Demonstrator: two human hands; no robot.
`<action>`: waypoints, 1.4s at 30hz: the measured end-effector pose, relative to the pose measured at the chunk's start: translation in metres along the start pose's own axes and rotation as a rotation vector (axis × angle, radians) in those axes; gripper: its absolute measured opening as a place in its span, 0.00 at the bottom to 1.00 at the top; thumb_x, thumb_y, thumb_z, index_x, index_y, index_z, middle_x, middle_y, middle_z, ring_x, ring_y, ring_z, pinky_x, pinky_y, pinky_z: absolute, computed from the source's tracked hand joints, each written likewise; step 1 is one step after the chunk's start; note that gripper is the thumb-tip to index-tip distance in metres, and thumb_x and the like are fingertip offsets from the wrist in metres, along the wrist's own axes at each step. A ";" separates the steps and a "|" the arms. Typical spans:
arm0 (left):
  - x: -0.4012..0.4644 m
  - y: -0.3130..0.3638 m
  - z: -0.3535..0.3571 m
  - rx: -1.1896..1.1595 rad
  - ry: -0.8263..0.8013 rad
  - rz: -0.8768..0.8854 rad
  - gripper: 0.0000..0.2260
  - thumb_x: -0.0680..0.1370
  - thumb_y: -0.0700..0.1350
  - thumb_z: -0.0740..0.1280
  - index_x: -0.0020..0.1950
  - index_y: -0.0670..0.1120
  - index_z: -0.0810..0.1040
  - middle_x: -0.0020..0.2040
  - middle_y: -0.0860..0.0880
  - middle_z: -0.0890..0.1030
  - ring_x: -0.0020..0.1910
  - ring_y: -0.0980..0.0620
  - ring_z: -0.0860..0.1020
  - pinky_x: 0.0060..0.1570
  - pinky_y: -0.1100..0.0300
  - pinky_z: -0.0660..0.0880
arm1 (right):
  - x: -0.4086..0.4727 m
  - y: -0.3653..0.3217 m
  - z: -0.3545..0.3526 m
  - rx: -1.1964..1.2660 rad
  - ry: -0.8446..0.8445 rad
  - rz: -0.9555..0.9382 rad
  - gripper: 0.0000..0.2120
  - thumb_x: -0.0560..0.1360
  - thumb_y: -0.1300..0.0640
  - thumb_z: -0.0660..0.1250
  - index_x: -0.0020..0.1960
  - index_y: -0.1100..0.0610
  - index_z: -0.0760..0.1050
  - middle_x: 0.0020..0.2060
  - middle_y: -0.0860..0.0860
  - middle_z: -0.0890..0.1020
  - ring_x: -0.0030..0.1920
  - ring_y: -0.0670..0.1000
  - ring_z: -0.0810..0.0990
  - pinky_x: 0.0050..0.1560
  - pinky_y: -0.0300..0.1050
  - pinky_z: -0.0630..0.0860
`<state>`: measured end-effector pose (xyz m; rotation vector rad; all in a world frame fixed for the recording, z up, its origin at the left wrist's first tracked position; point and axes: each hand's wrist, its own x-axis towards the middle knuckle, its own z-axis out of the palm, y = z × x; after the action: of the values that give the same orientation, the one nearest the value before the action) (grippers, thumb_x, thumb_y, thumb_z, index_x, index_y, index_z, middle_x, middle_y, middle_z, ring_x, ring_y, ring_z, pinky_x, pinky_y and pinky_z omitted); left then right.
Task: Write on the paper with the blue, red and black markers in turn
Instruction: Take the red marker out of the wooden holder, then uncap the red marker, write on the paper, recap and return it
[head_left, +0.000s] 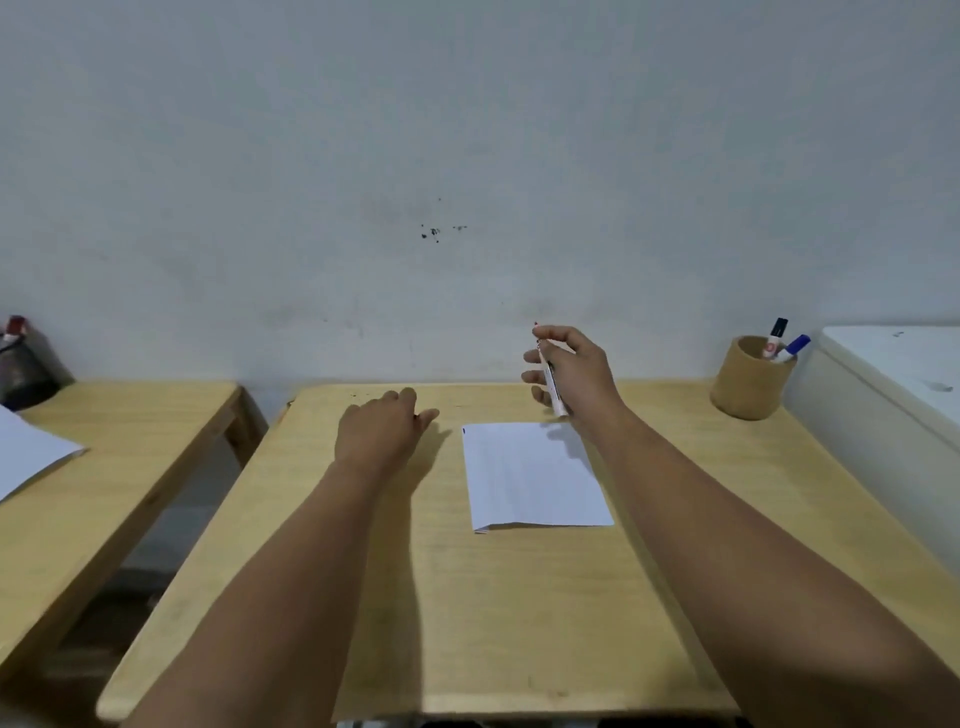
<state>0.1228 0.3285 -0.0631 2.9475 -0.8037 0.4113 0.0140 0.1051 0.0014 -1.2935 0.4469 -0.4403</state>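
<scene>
Right hand (576, 371) is gripping the red marker (549, 375), tip up, above the paper (535, 478) at its 12 o'clock edge; left hand (382, 428), loosely curled and holding nothing, is resting on the worktop (415, 597) at the paper's 9 o'clock.

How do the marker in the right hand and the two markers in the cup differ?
The held marker is gripped by the right hand above the table, red tip showing at its top; the black-capped marker and blue-capped marker stand in the wooden cup, untouched. The held one looks uncapped; the cup's are capped. All have white barrels.
</scene>
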 end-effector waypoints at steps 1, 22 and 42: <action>0.000 0.001 0.008 -0.002 -0.011 0.003 0.20 0.84 0.61 0.54 0.57 0.46 0.74 0.52 0.47 0.81 0.51 0.42 0.81 0.46 0.51 0.69 | 0.005 0.003 -0.002 0.089 0.004 0.055 0.13 0.85 0.63 0.61 0.59 0.54 0.83 0.48 0.57 0.86 0.36 0.54 0.86 0.33 0.41 0.79; -0.068 0.046 -0.001 -0.276 -0.162 0.332 0.29 0.79 0.67 0.61 0.69 0.47 0.77 0.77 0.49 0.71 0.76 0.48 0.67 0.67 0.50 0.70 | -0.006 0.022 0.013 -0.175 0.039 -0.057 0.13 0.82 0.47 0.71 0.50 0.56 0.86 0.34 0.51 0.85 0.30 0.47 0.80 0.32 0.39 0.76; -0.087 0.039 0.022 -0.233 -0.237 0.104 0.49 0.72 0.80 0.48 0.84 0.49 0.55 0.85 0.48 0.50 0.84 0.47 0.43 0.80 0.40 0.44 | 0.010 0.107 0.037 -0.380 0.016 -0.035 0.12 0.75 0.54 0.72 0.37 0.59 0.77 0.35 0.56 0.89 0.30 0.50 0.83 0.36 0.44 0.78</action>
<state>0.0368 0.3349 -0.1082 2.7757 -0.9603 -0.0296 0.0495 0.1528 -0.0955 -1.6678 0.5399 -0.4071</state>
